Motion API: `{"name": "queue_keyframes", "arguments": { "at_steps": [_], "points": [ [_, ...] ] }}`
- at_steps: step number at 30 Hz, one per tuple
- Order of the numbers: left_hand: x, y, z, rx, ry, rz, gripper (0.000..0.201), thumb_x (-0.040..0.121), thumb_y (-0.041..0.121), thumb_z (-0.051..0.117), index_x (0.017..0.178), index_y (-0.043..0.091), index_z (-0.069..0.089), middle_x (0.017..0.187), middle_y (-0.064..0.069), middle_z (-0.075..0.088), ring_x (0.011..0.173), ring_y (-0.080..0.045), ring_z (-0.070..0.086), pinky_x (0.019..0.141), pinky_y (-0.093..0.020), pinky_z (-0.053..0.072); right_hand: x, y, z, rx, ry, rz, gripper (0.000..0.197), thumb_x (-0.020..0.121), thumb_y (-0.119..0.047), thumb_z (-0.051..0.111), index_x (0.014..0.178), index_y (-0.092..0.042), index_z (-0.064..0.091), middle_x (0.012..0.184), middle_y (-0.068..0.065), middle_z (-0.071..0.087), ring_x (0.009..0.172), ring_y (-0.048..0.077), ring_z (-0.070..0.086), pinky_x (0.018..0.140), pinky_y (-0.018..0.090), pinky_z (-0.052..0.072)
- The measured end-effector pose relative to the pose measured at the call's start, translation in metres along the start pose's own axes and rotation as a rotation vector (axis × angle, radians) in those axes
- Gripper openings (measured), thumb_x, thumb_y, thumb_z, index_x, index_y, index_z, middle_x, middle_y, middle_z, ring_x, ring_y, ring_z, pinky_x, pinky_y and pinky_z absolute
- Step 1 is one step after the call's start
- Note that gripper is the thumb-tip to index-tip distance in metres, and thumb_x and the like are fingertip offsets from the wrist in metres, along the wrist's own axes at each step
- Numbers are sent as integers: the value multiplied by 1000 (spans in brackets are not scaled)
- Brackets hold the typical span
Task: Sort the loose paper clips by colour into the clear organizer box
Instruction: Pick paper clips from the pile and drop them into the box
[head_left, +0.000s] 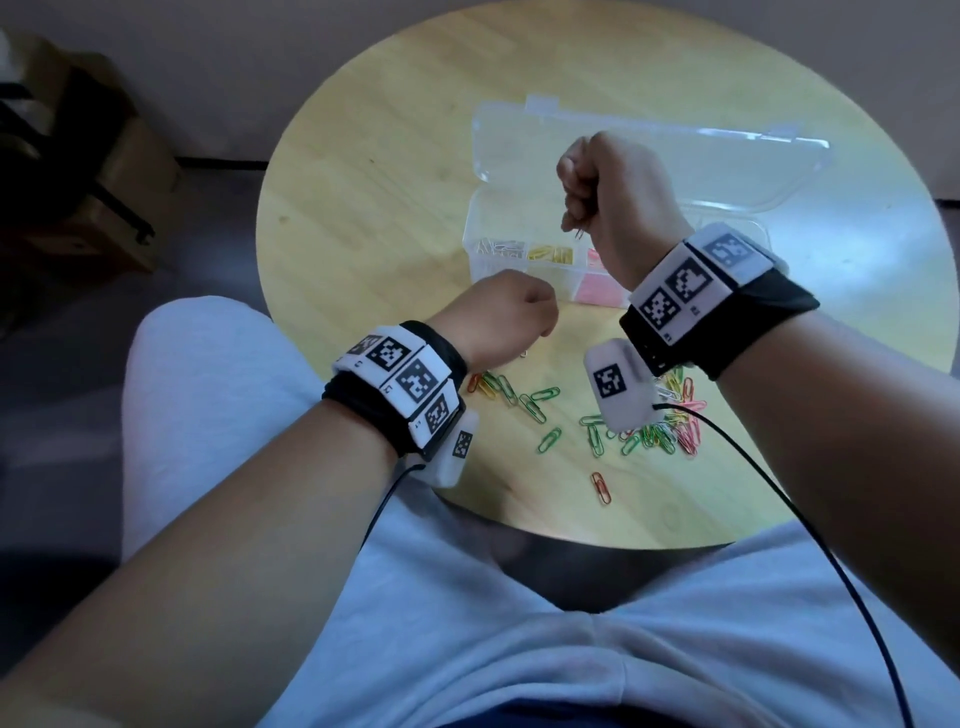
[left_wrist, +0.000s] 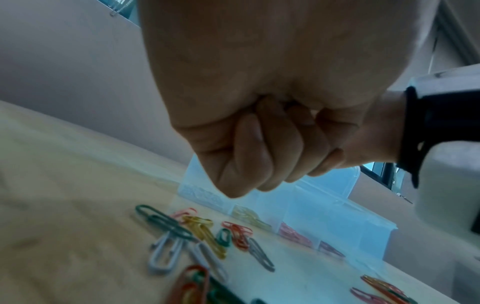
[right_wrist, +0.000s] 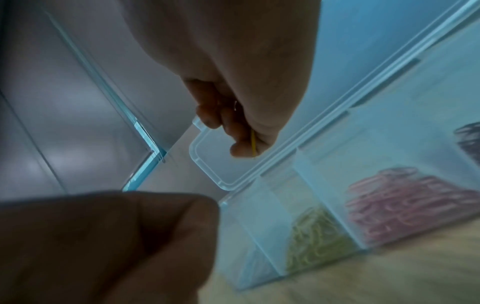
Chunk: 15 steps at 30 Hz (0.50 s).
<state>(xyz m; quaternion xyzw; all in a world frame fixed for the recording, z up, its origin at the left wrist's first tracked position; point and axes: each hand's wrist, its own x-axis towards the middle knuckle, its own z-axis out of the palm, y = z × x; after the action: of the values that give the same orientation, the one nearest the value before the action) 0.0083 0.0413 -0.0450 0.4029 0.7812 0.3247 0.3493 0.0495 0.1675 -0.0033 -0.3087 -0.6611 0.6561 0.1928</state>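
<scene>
The clear organizer box (head_left: 471, 236) stands open on the round wooden table (head_left: 363, 208), its lid (head_left: 727, 161) laid back. Its compartments hold white clips (head_left: 500, 248), yellow clips (head_left: 550, 254) and pink clips (head_left: 597, 291). My right hand (head_left: 574, 208) hovers above the box's left part, fingers curled round a yellow paper clip (right_wrist: 253, 144) whose end pokes out below the fist. My left hand (head_left: 519, 312) is a closed fist low over the table in front of the box, and the left wrist view shows nothing in its fingers (left_wrist: 259, 160). Loose clips (head_left: 670, 426) lie near the front edge.
Green clips (head_left: 524, 400) are scattered under my left wrist and a single red clip (head_left: 601, 487) lies close to the table's front edge. Mixed loose clips (left_wrist: 197, 232) lie just before the box wall (left_wrist: 337, 207). Brown boxes (head_left: 104, 182) stand on the floor at left.
</scene>
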Motion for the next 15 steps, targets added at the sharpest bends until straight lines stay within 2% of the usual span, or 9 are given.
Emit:
{"name": "queue_keyframes", "arguments": {
  "at_steps": [2,4,6,8,10,12,15],
  "points": [
    [2,-1,1,12,18,12,26,89,13,46,63,12,50,56,3,42,48,-9,39,48,-24,29,5,10,-2,-62,-30,34,5,58,-13,40,53,-14,42,55,4,35,55,18,35,59,26,45],
    [3,-2,0,22,41,26,31,90,14,46,60,18,49,56,6,45,49,-7,42,50,-24,31,8,18,-7,-113,-59,20,21,72,-5,41,54,-13,48,50,-1,47,58,16,48,65,23,46],
    [2,-1,-2,9,68,53,32,91,15,46,60,22,51,59,7,49,55,-7,46,54,-24,35,5,20,-13,-125,-67,-34,30,83,-1,38,59,-12,53,61,6,58,58,10,52,64,20,42],
    [0,1,-6,-29,133,82,27,89,18,45,65,24,54,64,9,53,60,-6,51,59,-25,42,-3,19,-24,-118,-56,-95,26,88,-6,41,68,-14,55,76,10,60,62,7,55,65,18,41],
    [0,7,-11,-83,218,97,19,91,17,46,76,19,57,66,10,52,54,0,48,54,-21,39,-16,20,-38,-118,-11,-126,19,89,-17,46,74,-21,56,81,3,63,77,11,60,76,26,44],
    [3,15,-17,-109,274,121,10,91,16,46,83,16,53,67,10,48,57,-6,44,58,-26,37,-34,24,-55,-73,34,-126,14,90,-22,50,78,-24,57,83,1,65,86,15,63,83,31,45],
    [14,33,-23,-144,289,145,9,88,19,46,79,18,44,68,11,44,64,-11,41,65,-31,36,-64,32,-74,24,50,-95,13,92,-20,50,81,-20,57,84,5,65,89,20,63,86,34,48]
  ]
}}
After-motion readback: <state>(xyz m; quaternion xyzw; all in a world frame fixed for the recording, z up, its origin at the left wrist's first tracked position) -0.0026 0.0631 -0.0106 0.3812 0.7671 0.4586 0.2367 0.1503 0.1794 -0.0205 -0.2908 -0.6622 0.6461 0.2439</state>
